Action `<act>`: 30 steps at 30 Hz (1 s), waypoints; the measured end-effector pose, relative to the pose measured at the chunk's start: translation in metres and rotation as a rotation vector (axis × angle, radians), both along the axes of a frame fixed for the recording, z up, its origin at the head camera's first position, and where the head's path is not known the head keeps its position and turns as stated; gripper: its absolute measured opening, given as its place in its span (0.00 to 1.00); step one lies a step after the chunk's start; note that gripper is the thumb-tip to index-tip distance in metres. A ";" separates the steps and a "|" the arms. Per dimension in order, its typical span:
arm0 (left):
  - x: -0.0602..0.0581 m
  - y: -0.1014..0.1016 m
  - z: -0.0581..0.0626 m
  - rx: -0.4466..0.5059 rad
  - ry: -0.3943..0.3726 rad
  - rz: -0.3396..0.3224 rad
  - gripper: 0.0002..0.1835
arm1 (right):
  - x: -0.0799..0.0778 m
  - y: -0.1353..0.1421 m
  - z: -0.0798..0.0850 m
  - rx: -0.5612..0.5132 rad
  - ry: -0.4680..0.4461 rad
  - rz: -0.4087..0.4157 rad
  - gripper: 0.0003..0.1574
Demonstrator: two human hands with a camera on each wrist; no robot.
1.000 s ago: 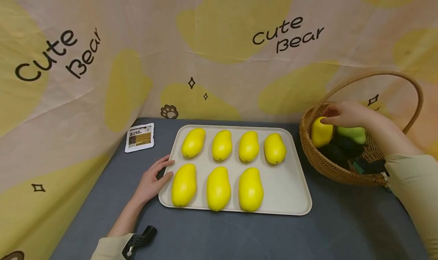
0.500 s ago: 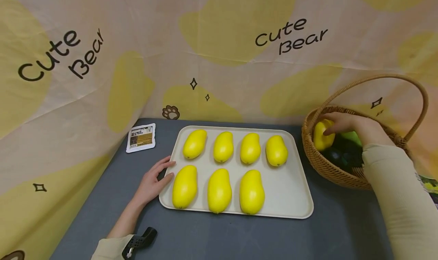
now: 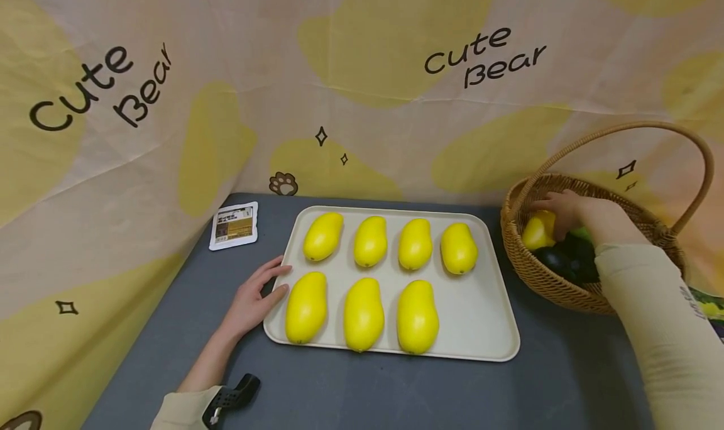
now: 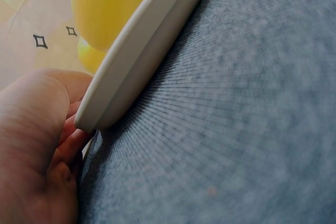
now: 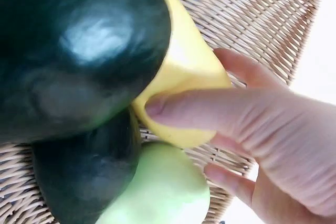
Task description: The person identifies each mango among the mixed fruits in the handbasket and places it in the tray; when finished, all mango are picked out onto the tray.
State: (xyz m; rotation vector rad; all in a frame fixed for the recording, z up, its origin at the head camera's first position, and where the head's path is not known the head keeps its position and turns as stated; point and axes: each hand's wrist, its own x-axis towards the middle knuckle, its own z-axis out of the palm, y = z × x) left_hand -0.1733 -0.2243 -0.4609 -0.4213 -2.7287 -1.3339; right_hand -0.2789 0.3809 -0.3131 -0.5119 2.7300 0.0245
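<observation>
In the head view, my left hand (image 3: 249, 301) rests at the left rim of a cream tray (image 3: 475, 320), thumb and fingers on its edge. The left wrist view shows the thumb over the tray's rim (image 4: 123, 64). Several yellow mangoes (image 3: 417, 317) lie on the tray in two rows. My right hand (image 3: 571, 211) reaches into a wicker basket (image 3: 532, 279) at the right. There it holds another yellow mango (image 5: 191, 74), thumb across the near side, a finger behind. Dark green avocado-like fruits (image 5: 89, 51) and a light green fruit (image 5: 165, 187) lie against this mango.
A flat white packet (image 3: 234, 226) lies at the back left of the grey table (image 3: 384, 392). The basket's tall handle (image 3: 622, 128) arches over the right forearm. A printed cloth (image 3: 362, 71) hangs behind. Something green and yellow (image 3: 709, 307) shows beyond the right sleeve.
My right hand has moved deeper into the basket, and its mango now sits lower and more covered by the fingers. The left hand stays at the tray. The head view has shifted slightly.
</observation>
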 end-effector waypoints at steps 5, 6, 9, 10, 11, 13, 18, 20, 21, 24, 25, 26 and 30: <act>-0.002 0.002 0.001 -0.006 -0.007 -0.001 0.21 | 0.003 0.004 -0.004 0.007 0.082 0.050 0.39; -0.002 0.002 0.002 -0.007 -0.008 -0.003 0.21 | 0.003 0.005 -0.004 -0.004 0.089 0.055 0.39; -0.002 0.003 0.003 -0.008 -0.008 -0.006 0.21 | 0.002 0.003 0.002 -0.046 0.097 0.081 0.38; -0.002 0.003 0.003 -0.008 -0.008 -0.008 0.21 | 0.003 0.003 0.005 -0.061 0.098 0.081 0.37; -0.002 0.004 0.003 -0.008 -0.007 -0.008 0.21 | 0.003 0.001 0.008 -0.074 0.100 0.074 0.37; -0.001 0.005 0.004 -0.006 -0.008 -0.007 0.21 | 0.006 0.000 0.015 -0.090 0.115 0.066 0.36; -0.001 0.006 0.003 -0.004 -0.007 -0.005 0.21 | 0.025 0.001 0.034 -0.075 0.171 -0.053 0.39; -0.001 0.007 0.002 -0.002 -0.003 -0.006 0.21 | 0.035 0.003 0.041 -0.091 0.194 -0.103 0.43; 0.000 0.007 0.002 -0.001 -0.002 -0.006 0.21 | 0.041 0.003 0.044 -0.103 0.205 -0.127 0.44; 0.000 0.006 0.002 -0.001 -0.007 -0.005 0.21 | 0.058 0.006 0.051 -0.166 0.215 -0.199 0.44; 0.000 0.005 0.002 -0.003 -0.009 -0.004 0.21 | 0.064 0.007 0.052 -0.184 0.215 -0.227 0.45; 0.000 0.005 0.001 -0.005 -0.010 -0.002 0.21 | 0.070 0.007 0.053 -0.194 0.217 -0.253 0.46; 0.001 0.005 0.001 -0.007 -0.013 -0.002 0.21 | 0.095 0.008 0.054 -0.243 0.191 -0.353 0.50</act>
